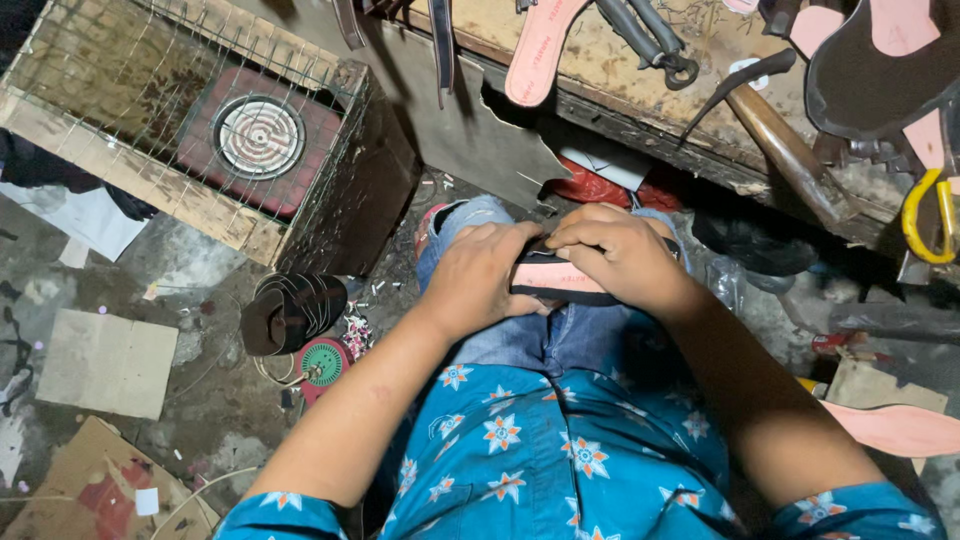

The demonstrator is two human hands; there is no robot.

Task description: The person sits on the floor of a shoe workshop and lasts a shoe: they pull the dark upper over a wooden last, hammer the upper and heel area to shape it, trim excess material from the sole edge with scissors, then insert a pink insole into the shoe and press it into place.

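Seated at a low bench, we look down on our lap. Both hands close on one shoe piece [560,280], a black upper with a pink sole edge, held over the jeans [520,335] at about 12 o'clock from the blue flowered shirt [520,440]

Left hand [475,280]: fingers curled over the near end of the piece, thumb side pressing it down; grip pressed together on it, not spread

Right hand [615,255]: lies over the top and far end, fingers folded and pinching the upper against the sole edge

Judged step: pressing or bonding the upper to its sole, seating the edge by finger pressure. The next move, as we read it, calls for firm even squeezing along the rim while the left hand steadies, keeping the two layers aligned

Around us:
- 10 o'clock: wire-topped wooden box [130,190] with a round coil heater [260,137] inside
- 9 o'clock, on the floor: a dark finished sandal [290,312], a small green and red reel [322,362] just beside it
- 12 o'clock: a loose pink insole [540,50] on the bench [600,80]
- 1 to 2 o'clock: hammer [780,140], yellow-handled tool [930,215], well apart from the hands
- 4 o'clock: another pink insole [890,428] near the right elbow
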